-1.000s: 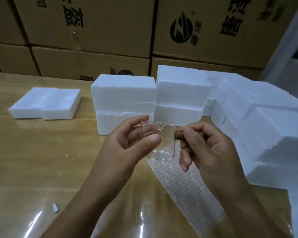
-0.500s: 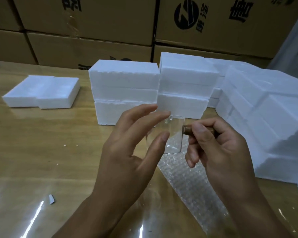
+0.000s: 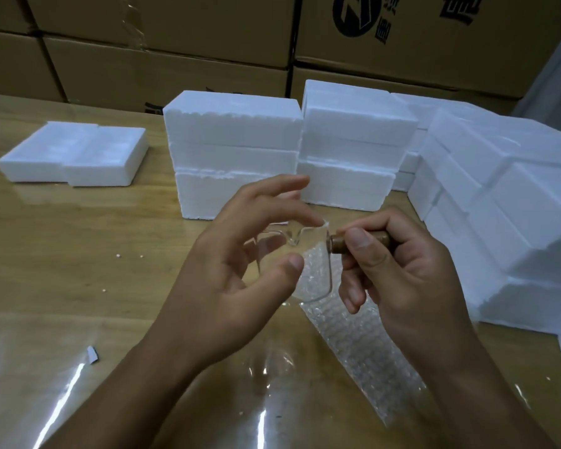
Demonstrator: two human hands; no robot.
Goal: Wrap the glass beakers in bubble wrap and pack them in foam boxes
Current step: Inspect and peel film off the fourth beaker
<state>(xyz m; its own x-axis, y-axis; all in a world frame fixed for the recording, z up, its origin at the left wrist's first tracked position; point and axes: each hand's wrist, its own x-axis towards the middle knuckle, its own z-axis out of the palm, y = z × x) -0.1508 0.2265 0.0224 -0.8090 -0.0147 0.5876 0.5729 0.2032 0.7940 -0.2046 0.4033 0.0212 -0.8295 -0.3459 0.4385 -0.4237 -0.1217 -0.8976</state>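
The left hand point(image 3: 237, 280) holds a clear glass beaker point(image 3: 316, 281) in the air above the bench point(image 3: 78, 241). Its fingers point(image 3: 305, 218) are spread and only lightly bent, with the thumb against the near wall and the index tip at the rim. The other fingers fan out above and behind the glass. The beaker's spout points up between thumb and index finger, and its base hangs just below the thumb tip. The right hand point(image 3: 412, 286) is just right of the beaker. Its thumb and index finger pinch a brown cylinder point(image 3: 370, 239), and the remaining fingers curl underneath. The cylinder's free end touches the beaker's wall near the rim, right beside the left index fingertip. Below both sets of fingers a strip of bubble wrap point(image 3: 363, 358) lies flat on the bench, running from under the beaker toward the right wrist. Clear film point(image 3: 62, 400) covers the bench under the left forearm, with a small white scrap point(image 3: 93, 354) on it. Beyond the fingertips stand stacked foam boxes point(image 3: 234, 150), and more are piled past the right hand. Two low foam pieces point(image 3: 75, 153) lie well to the left of the left hand. Cartons point(image 3: 175, 66) are stacked behind everything.
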